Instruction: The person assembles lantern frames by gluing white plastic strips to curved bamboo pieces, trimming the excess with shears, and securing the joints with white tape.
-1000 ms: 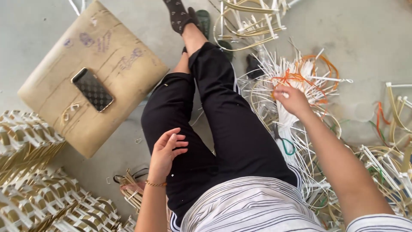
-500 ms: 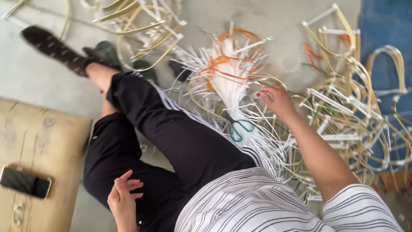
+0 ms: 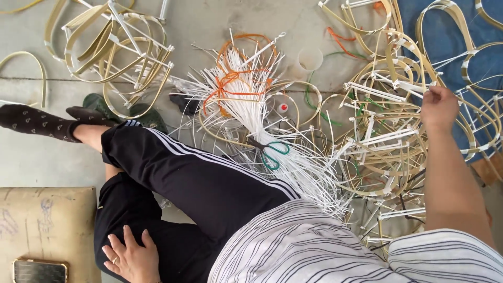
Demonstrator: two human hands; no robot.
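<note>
- Bent cane loops (image 3: 390, 131), bound with white ties and heaped on the concrete floor (image 3: 31, 157) at the right, are reached into by the right hand (image 3: 439, 107).
- Its fingers are curled in among the strips at the top of the heap; whether a strip is actually pinched cannot be told, since only the back of the hand is seen.
- The left hand (image 3: 131, 257) is laid flat on the thigh of the black trousers (image 3: 199, 183), fingers spread, nothing held.
- Between the two hands a bundle of thin white strips (image 3: 262, 120) is spread on the floor, tied round with orange cord (image 3: 230, 89).
- A pair of green-handled scissors (image 3: 272, 152) is seen lying on that bundle, near the knee.
- The way from the body to the cane heap is cluttered by the loose ends of the white strips, which fan out against the striped shirt (image 3: 314, 246).
- A blue cloth (image 3: 456, 36) is partly covered by the upper right loops.
- A second pile of cane loops (image 3: 115, 47) is set well apart at the upper left, beyond the socked foot (image 3: 36, 121).
- Green sandals (image 3: 120, 107) are found just beside that foot.
- A tan cushion (image 3: 47, 225) is placed at the lower left, with a phone in a patterned case (image 3: 39, 270) resting on it.
</note>
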